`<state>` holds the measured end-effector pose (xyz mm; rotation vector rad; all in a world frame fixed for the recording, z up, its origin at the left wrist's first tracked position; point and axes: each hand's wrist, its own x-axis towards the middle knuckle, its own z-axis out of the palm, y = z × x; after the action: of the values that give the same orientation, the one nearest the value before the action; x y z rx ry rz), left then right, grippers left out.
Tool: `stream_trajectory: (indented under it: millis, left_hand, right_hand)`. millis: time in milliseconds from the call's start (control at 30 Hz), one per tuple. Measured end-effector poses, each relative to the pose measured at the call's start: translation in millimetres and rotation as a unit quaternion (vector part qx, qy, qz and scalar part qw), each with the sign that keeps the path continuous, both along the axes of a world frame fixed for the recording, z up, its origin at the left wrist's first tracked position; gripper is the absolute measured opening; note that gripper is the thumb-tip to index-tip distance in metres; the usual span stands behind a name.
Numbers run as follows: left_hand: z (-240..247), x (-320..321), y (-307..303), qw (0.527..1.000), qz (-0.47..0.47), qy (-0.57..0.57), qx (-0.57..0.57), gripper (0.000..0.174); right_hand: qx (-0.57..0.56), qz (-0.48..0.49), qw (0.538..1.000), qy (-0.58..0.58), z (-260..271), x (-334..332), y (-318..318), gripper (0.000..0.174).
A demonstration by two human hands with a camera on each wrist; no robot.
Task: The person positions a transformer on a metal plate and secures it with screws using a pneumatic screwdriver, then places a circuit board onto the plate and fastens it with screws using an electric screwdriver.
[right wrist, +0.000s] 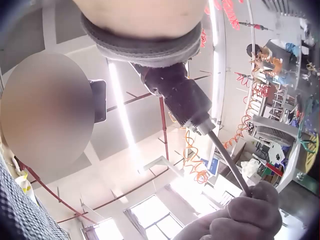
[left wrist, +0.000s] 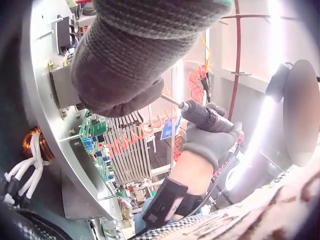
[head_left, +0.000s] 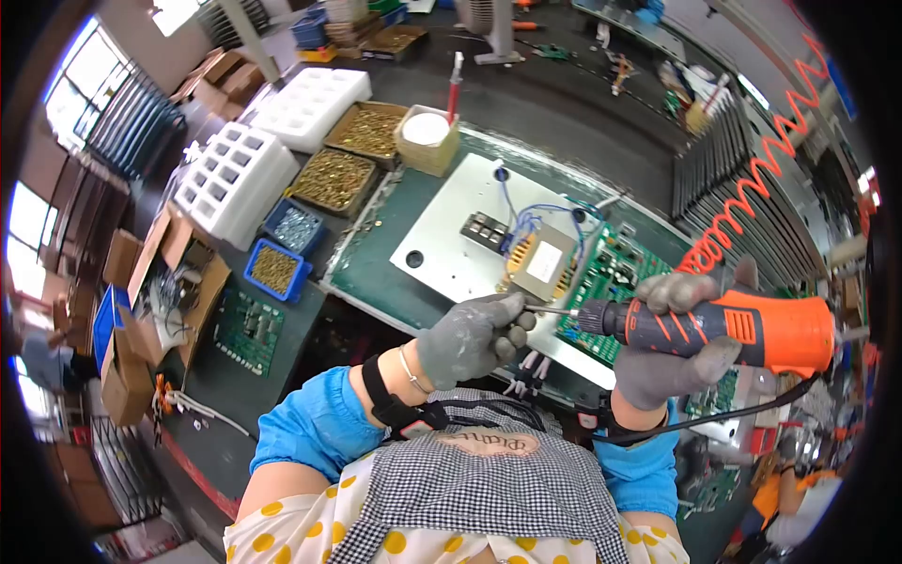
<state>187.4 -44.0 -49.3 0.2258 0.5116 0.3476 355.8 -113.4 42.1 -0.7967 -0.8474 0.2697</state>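
My right hand (head_left: 658, 371) grips the orange screwdriver (head_left: 752, 331). My left hand (head_left: 470, 338) pinches its bit (head_left: 552, 309) — perhaps a screw too — above the circuit board (head_left: 615, 263).

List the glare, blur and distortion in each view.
Head view: fisheye bends the green table mat; the orange electric screwdriver is sharp. Left wrist view: grey-gloved left hand looms blurred, glare at right. Right wrist view: ceiling strip lights flare.
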Motion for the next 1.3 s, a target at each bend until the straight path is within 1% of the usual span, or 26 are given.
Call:
stream_trajectory:
  millis: [100, 133, 200, 233, 267, 300, 367, 400, 500, 533, 567, 600, 633, 667, 767, 867, 967, 1000, 1100, 1133, 1300]
  left_hand:
    - [-3, -2, 4, 0.999, 0.02, -0.021, -0.043, 0.019]
    - [-1, -4, 5, 0.998, 0.024, -0.038, -0.048, 0.023]
    - [6, -4, 5, 0.998, 0.042, -0.04, -0.024, 0.033]
    - [8, -5, 6, 0.998, 0.049, -0.04, -0.012, 0.038]
    - [-1, -9, 9, 0.995, 0.026, -0.093, -0.019, 0.038]
    - [-1, -9, 10, 0.996, 0.023, -0.085, -0.02, 0.035]
    - [3, -8, 12, 0.997, 0.017, -0.066, -0.021, 0.03]
    - [8, -7, 11, 0.998, 0.022, -0.051, -0.016, 0.033]
    - [15, -16, 21, 0.996, -0.023, -0.013, 0.087, 0.036]
    - [23, -21, 24, 0.992, -0.023, 0.015, 0.121, 0.039]
    - [23, -26, 27, 0.988, -0.014, 0.073, 0.135, 0.039]
    - [21, -31, 32, 0.982, 0.007, 0.117, 0.147, 0.039]
    - [14, -38, 36, 0.975, 0.028, 0.128, 0.182, 0.039]
    - [11, -43, 41, 0.969, 0.054, 0.152, 0.186, 0.039]
    - [-4, -59, 54, 0.95, 0.116, 0.206, 0.204, 0.039]
    - [-22, -68, 61, 0.955, 0.141, 0.195, 0.171, 0.039]
    - [-39, -73, 65, 0.965, 0.142, 0.17, 0.142, 0.042]
    - [-42, -73, 65, 0.965, 0.142, 0.171, 0.14, 0.042]
    - [-44, -73, 69, 0.965, 0.138, 0.177, 0.138, 0.042]
    - [-45, -73, 69, 0.964, 0.136, 0.18, 0.138, 0.042]
    - [-51, -77, 74, 0.972, 0.13, 0.151, 0.128, 0.047]
  right_hand:
    - [0.008, 0.004, 1.0, 0.001, -3, -5, 6, 0.087]
    - [0.014, 0.018, 1.0, 0.009, -1, -8, 8, 0.085]
    - [0.007, 0.034, 0.999, 0.032, -2, -7, 11, 0.091]
    - [0.013, 0.049, 0.998, 0.034, -5, -3, 12, 0.091]
    - [0.019, 0.065, 0.997, 0.037, -8, 1, 14, 0.091]
    - [0.024, 0.08, 0.996, 0.039, -9, 4, 16, 0.091]
    - [0.028, 0.065, 0.997, 0.035, -6, 2, 21, 0.09]
    - [0.024, 0.038, 0.999, 0.02, -7, 2, 25, 0.082]
    - [0.051, 0.033, 0.998, 0.015, 1, 20, 32, 0.078]
    - [0.064, 0.025, 0.998, 0.005, 3, 30, 35, 0.076]
    - [0.077, 0.018, 0.997, -0.004, 6, 40, 38, 0.074]
    - [0.064, -0.015, 0.998, -0.003, 8, 50, 44, 0.074]
    - [0.05, -0.048, 0.998, -0.001, 11, 60, 49, 0.075]
    - [0.115, -0.006, 0.992, 0.052, 7, 74, 58, 0.066]
    - [0.005, -0.089, 0.996, 0.001, -2, 97, 72, 0.069]
    - [0.0, -0.116, 0.993, -0.022, -15, 111, 87, 0.055]
    - [-0.051, -0.107, 0.993, 0.012, -27, 122, 96, 0.037]
    - [-0.048, -0.108, 0.993, 0.021, -30, 124, 101, 0.026]
    - [-0.084, -0.114, 0.99, 0.004, -39, 126, 106, 0.026]
    - [-0.106, -0.091, 0.99, -0.008, -41, 130, 106, 0.026]
    - [-0.077, -0.115, 0.99, 0.013, -42, 132, 114, 0.029]
